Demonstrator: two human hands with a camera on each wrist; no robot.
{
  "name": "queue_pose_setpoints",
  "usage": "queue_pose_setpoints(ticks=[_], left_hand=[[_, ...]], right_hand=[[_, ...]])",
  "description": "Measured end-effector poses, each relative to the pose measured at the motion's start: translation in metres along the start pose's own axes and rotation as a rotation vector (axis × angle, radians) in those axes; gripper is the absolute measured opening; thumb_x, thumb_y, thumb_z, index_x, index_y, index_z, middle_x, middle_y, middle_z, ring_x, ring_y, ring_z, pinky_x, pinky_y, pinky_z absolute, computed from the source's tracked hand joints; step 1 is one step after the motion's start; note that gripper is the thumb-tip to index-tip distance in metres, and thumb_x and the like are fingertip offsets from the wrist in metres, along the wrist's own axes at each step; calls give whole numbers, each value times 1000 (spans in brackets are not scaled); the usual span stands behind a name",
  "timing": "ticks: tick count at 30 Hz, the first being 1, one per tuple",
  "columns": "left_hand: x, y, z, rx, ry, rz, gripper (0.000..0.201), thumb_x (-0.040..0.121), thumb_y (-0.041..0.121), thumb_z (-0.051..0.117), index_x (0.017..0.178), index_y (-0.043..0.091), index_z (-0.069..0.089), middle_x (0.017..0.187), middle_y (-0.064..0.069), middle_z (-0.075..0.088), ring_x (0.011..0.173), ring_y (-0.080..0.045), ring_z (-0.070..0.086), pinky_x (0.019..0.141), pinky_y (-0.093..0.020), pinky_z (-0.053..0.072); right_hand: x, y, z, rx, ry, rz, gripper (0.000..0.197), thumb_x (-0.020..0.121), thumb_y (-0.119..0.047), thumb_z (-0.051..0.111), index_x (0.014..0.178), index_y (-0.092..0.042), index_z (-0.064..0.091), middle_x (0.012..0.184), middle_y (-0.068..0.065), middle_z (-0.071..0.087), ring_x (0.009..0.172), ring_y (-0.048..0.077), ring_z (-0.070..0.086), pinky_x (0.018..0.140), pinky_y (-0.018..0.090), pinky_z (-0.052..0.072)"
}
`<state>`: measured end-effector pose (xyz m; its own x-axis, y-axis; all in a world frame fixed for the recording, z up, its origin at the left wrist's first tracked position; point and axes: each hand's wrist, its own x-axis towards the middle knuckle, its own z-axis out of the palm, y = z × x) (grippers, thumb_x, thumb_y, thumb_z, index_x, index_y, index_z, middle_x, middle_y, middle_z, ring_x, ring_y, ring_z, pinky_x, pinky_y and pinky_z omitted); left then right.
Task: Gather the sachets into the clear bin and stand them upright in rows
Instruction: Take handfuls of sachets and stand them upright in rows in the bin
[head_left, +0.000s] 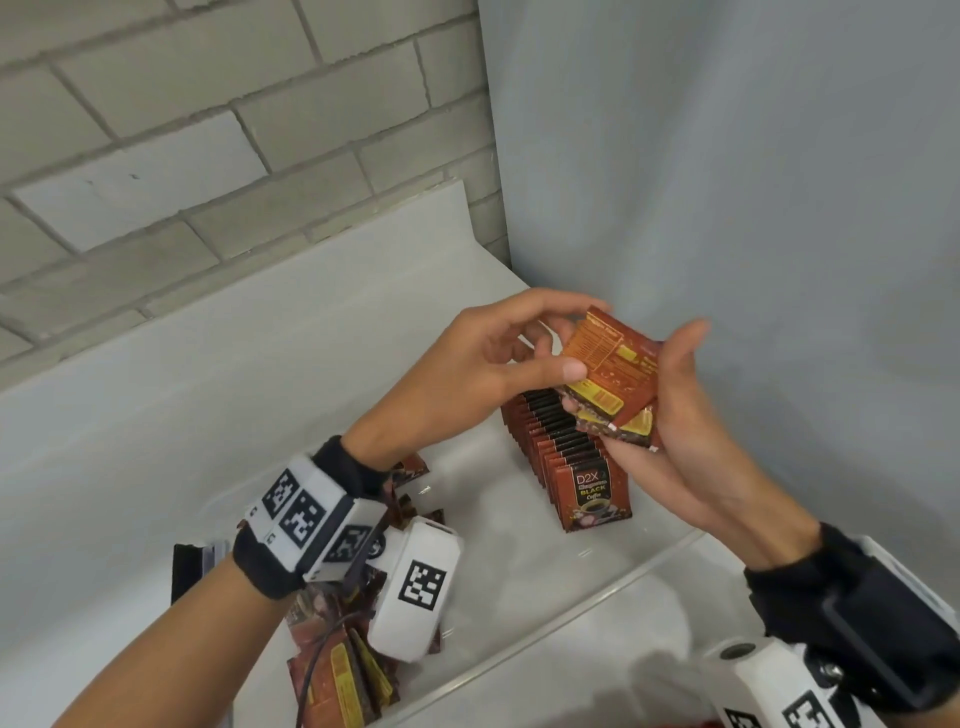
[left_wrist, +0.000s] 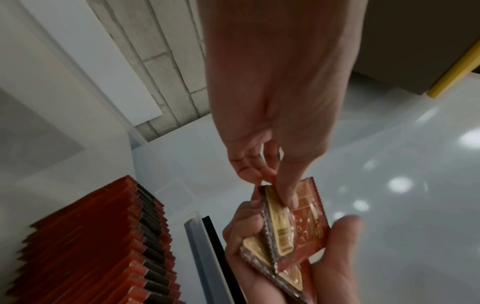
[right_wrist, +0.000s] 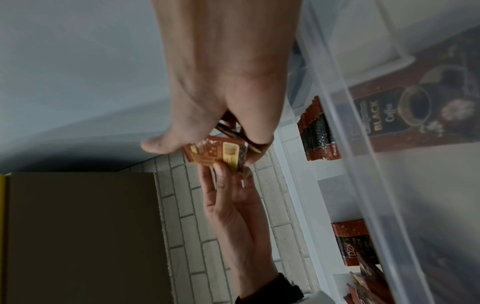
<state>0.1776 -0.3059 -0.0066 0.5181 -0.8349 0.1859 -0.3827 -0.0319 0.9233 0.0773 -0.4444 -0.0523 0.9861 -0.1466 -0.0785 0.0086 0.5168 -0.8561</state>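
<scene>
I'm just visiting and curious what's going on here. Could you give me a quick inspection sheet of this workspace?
Surface: white table, against a brick wall.
Job's things: clear bin holds an upright row of sachets; loose sachets lie heaped near its left end.
Clutter: nothing seen.
Hands: right hand cradles a small held stack; left hand pinches its top sachet.
Cables: dark wire below the left wrist unit.
Surroundings: grey wall at the right; a brown box in the wrist views.
</scene>
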Motion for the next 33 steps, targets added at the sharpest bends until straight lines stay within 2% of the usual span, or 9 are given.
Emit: queue_pose_setpoints(ticks=[3,7,11,15,18,22,26,29,33], left_hand=[[-2,0,-3,-8,1,25,23,83,6,67,105,12,64,97,-16,61,82,-22,54,82,-48,48],[-3,2,-7,-53,-21,41,19,83,-1,66,94,14,63,91,-6,64,90,-31,62,84,-44,52],[-3,0,-9,-57,-97,67,30,81,-19,56,88,9,62,97,4,67,99,-14,63,84,-28,53],[-3,-3,-10,11,-68,50,18,85,-5,61,86,12,65,105,-1,60,102,-10,58,79,-28,55],[-4,-5,-10,15,-33,23,16,90,-1,56,88,8,69,105,-4,57,102,-15,57,79,-29,55],[-6,-1,-8,-15,47,-32,22,100,7,41,114,6,59,98,-18,61,91,-15,62,79,-28,54],[-9,5,-9,-31,35,-148,30,89,24,62,117,15,55,98,-10,63,88,-24,66,79,-33,57],[-11,5,-7,-26,-18,-192,42,77,14,77,113,20,55,108,-8,60,93,-38,63,83,-43,55],[-11,3,-5,-6,-32,-166,32,80,3,73,107,15,61,112,-6,62,97,-43,58,87,-48,53]], right_hand=[[1,2,0,81,-97,3,109,42,-89,59,120,-12,64,105,13,58,86,15,58,86,28,49],[-1,0,-2,192,-212,88,116,38,-85,65,122,-6,60,85,10,57,74,16,56,75,25,52],[-3,-1,-2,90,-155,154,78,55,-70,75,107,-11,69,86,9,68,74,16,64,70,24,54],[-6,-6,-2,31,-80,183,36,73,-36,69,103,-16,70,100,8,71,90,18,68,80,28,55],[-5,-7,-1,25,-39,148,36,78,-26,64,110,-11,67,105,11,70,95,21,67,84,31,55],[-2,-5,-2,38,42,99,37,77,-23,67,112,-11,65,105,12,71,96,23,68,86,34,55],[-1,-4,-1,73,55,35,26,79,-18,65,104,-13,60,97,11,71,92,24,68,81,33,57],[0,-5,0,101,54,20,21,77,-15,65,97,-15,59,96,11,71,90,22,69,75,29,57],[0,-4,-1,127,45,10,23,74,-10,65,94,-18,57,96,12,71,86,23,69,70,30,57]])
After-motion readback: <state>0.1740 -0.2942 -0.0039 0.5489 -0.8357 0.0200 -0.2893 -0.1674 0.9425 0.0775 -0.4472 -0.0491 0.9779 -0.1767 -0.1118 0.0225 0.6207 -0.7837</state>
